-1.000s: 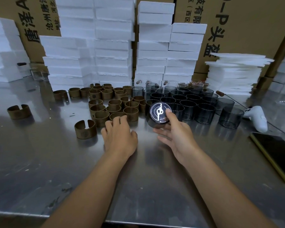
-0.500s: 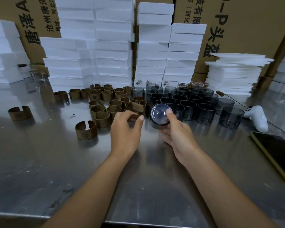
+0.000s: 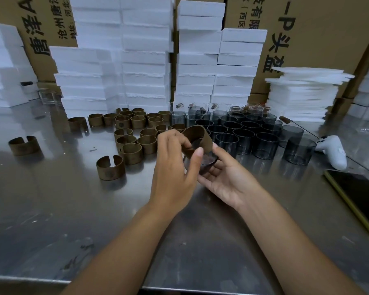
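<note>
My left hand [image 3: 175,165] pinches a brown split band [image 3: 198,136] between thumb and fingers, holding it above the metal table [image 3: 94,209]. The band sits against the top of a smoky glass cup [image 3: 207,162], which my right hand [image 3: 226,177] cradles from below with curled fingers. The cup is tilted and partly hidden by my left thumb. More brown bands [image 3: 132,133] stand in a cluster behind my left hand. Several dark glass cups [image 3: 247,135] stand in rows behind my right hand.
Stacks of white foam boxes [image 3: 149,60] and cardboard cartons [image 3: 320,35] wall off the back. A pile of white foam sheets [image 3: 305,92] stands at back right. A white controller [image 3: 332,151] and a phone [image 3: 358,196] lie at the right. Two stray bands [image 3: 110,167] lie to the left.
My left hand picked a brown band from the cluster and brought it right onto the cup. My right hand lifted the cup off the table and tilted it toward me.
</note>
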The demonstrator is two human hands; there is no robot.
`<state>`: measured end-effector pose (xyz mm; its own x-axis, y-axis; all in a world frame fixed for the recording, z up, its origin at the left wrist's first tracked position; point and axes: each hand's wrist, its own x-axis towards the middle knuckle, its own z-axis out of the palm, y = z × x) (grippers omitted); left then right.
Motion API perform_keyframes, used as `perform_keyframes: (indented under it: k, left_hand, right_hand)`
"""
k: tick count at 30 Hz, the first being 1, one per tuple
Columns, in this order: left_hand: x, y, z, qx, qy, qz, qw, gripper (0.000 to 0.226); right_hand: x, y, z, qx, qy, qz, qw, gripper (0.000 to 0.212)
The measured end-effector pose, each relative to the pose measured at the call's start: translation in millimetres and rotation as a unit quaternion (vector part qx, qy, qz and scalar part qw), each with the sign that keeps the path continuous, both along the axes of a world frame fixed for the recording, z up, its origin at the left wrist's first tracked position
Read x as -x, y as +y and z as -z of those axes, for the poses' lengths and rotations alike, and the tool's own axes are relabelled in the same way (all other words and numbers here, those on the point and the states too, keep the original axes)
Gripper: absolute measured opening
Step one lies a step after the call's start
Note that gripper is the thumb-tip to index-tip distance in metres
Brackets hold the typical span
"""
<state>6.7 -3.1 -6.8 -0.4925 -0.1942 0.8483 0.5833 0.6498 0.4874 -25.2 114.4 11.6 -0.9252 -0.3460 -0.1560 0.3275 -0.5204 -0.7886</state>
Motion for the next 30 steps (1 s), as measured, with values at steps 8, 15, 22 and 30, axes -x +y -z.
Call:
perform_keyframes:
  k: [8,15,22,30]
  left_hand:
    - [-3.1,3.1,2.2,-0.045,-0.085,0.078,0.992,0.052]
    - [-4.5,5.7,-0.4,-0.046,-0.100,0.089,0.990,0.063]
    - [-7.2,3.6,-2.8,-0.065,-0.143,0.114,0.981,0.061]
    - [-8.1,5.0,-5.7,-0.094,-0.160,0.162,0.969,0.053]
  right_hand:
    - [-1.8,-0.8,-0.3,0.039,-0.006,-0.005,0.999,0.038]
    - [-2.9,-0.8,0.0,0.002,0.004,-0.027,1.000,0.052]
    - [-5.4,-1.3,-1.2,0.013,0.022,-0.039,0.999,0.074]
    - [-5.8,-2.2,0.2,0.027,0.036,-0.038,0.998,0.043]
